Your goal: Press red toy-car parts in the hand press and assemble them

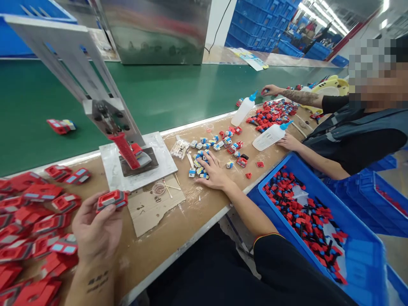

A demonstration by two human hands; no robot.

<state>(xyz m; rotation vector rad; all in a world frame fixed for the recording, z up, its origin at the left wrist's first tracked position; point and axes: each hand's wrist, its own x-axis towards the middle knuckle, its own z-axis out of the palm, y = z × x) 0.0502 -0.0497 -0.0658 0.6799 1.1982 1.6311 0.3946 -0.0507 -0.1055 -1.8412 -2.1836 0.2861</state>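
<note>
The left hand (95, 231) fingers pinch a small red plastic toy car body (112, 199). It looks light and hard; hold its sides. The right hand (214, 173) lies flat on tiny blue-and-white plastic pieces (204, 157), holding nothing.

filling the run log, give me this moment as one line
left hand: holds red shell | right hand: on small parts | press: red piece under it | co-worker: at glue bottle
</note>
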